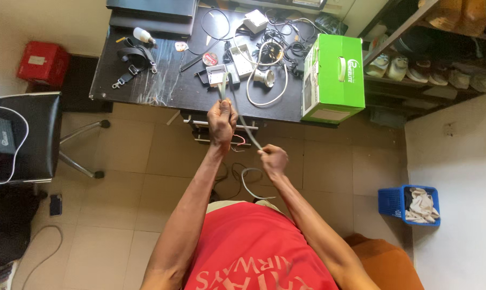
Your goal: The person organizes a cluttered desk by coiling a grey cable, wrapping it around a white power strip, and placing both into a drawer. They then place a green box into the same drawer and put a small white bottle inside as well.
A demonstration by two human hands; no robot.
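Centre frame: left hand [222, 121] fisted round the grey cable [246, 129], held high; right hand [272, 159] pinches it lower down, likely keeping that stretch taut. Slack loops towards the floor [146, 161].

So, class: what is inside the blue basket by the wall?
The blue basket holds crumpled pale cloth, heaped to the rim. Anything beneath the cloth, and the basket's bottom, is covered and cannot be seen.
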